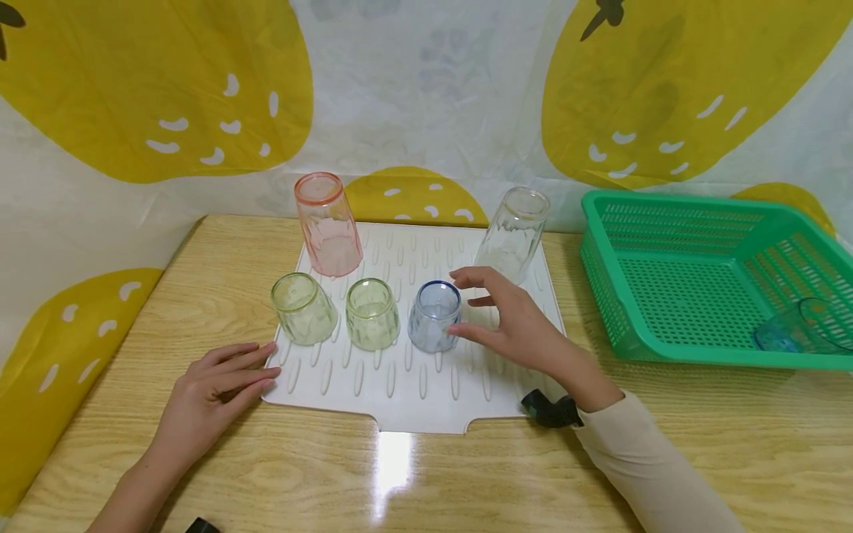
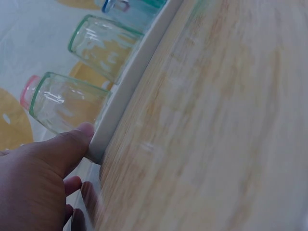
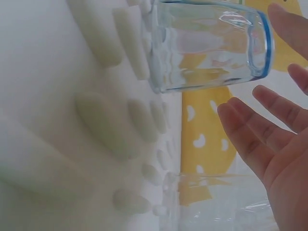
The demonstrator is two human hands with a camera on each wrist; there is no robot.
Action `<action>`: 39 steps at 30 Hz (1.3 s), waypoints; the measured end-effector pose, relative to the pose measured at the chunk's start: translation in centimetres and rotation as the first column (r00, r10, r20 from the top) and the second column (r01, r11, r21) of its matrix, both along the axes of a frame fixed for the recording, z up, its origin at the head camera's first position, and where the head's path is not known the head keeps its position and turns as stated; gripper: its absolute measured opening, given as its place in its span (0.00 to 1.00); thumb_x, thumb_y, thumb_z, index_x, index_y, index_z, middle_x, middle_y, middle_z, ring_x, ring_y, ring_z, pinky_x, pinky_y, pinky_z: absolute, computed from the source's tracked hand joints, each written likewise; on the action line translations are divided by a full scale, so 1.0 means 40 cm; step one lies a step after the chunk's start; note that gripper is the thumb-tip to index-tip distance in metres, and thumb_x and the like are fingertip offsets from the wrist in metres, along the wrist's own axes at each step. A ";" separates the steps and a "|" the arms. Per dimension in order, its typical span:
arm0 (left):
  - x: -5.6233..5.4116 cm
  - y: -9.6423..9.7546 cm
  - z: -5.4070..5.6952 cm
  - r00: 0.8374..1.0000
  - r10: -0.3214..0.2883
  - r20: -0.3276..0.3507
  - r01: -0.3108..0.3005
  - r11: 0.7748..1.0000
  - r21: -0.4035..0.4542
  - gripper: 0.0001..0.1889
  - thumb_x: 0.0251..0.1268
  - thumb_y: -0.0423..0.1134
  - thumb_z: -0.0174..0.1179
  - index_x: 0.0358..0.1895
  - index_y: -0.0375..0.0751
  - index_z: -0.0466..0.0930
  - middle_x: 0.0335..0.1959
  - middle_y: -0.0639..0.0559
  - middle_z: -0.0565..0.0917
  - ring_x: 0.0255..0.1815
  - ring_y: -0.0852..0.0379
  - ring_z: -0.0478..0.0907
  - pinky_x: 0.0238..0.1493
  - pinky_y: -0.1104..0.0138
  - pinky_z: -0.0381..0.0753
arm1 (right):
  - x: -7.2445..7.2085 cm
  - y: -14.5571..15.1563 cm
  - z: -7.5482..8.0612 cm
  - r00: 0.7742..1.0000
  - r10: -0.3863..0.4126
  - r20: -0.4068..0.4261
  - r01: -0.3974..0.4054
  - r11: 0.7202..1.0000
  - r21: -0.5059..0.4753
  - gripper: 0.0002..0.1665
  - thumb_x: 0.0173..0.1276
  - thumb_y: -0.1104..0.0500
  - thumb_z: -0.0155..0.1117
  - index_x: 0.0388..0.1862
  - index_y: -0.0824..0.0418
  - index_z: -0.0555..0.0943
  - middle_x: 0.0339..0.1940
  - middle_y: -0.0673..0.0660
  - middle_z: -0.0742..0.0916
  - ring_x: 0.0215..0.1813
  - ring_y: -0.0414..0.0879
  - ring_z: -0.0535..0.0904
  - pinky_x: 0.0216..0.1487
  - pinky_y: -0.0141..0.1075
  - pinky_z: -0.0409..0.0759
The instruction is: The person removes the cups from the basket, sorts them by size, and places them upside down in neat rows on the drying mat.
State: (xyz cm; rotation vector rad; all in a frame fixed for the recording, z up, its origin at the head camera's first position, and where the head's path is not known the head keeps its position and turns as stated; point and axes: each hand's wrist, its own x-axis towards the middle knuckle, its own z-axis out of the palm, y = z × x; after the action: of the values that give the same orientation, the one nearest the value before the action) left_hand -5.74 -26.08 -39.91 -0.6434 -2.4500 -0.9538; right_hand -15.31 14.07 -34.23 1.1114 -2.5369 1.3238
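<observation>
A short blue-rimmed glass [image 1: 435, 318] stands on a white ridged drying mat [image 1: 420, 403]. My right hand [image 1: 509, 318] is at its right side with fingers spread; in the right wrist view most fingers are apart from the glass [image 3: 211, 48], and I cannot tell whether the thumb touches it. Two short green glasses [image 1: 304, 311] [image 1: 372, 317] stand in line to its left. My left hand [image 1: 216, 389] rests its fingertips on the mat's left edge, with the thumb against the mat in the left wrist view.
Behind the short glasses stand a tall pink glass [image 1: 329, 229] and a tall clear glass [image 1: 513, 233], both on the mat. A green plastic basket [image 1: 616, 311] at the right has a blue glass [image 1: 786, 333] lying in it. A fruit-patterned cloth [image 1: 426, 96] hangs behind the wooden table [image 1: 320, 474].
</observation>
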 end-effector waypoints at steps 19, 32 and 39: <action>0.001 -0.003 -0.008 1.000 0.009 -0.009 -0.009 1.000 -0.005 0.19 0.37 0.25 0.75 0.37 0.47 0.90 0.50 0.49 0.84 0.57 0.57 0.72 0.61 0.75 0.61 | 0.033 0.089 0.077 0.975 -0.062 -0.213 0.079 0.994 0.071 0.39 0.51 0.67 0.77 0.61 0.64 0.69 0.61 0.57 0.75 0.57 0.47 0.75 0.52 0.37 0.78; 0.005 -0.004 -0.004 1.000 0.018 -0.011 -0.018 1.000 0.006 0.20 0.35 0.24 0.75 0.37 0.47 0.90 0.49 0.49 0.84 0.58 0.59 0.72 0.60 0.76 0.62 | 0.061 0.210 0.137 0.932 -0.153 -0.329 0.198 0.974 0.108 0.41 0.46 0.69 0.78 0.60 0.64 0.71 0.60 0.56 0.77 0.54 0.38 0.77 0.50 0.23 0.75; 0.003 -0.001 -0.002 1.000 0.010 -0.006 -0.010 1.000 0.001 0.20 0.36 0.24 0.75 0.37 0.47 0.90 0.49 0.49 0.84 0.57 0.58 0.72 0.60 0.76 0.62 | 0.071 0.291 0.140 0.898 -0.236 -0.373 0.309 0.939 0.149 0.44 0.48 0.67 0.78 0.65 0.62 0.70 0.58 0.54 0.79 0.49 0.26 0.77 0.48 0.20 0.73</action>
State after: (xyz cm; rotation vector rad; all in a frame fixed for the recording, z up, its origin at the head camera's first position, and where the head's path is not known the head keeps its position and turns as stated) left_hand -5.64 -26.14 -39.99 -0.6317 -2.4450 -0.9478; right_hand -12.46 25.72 -28.64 0.8772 -2.4782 0.7341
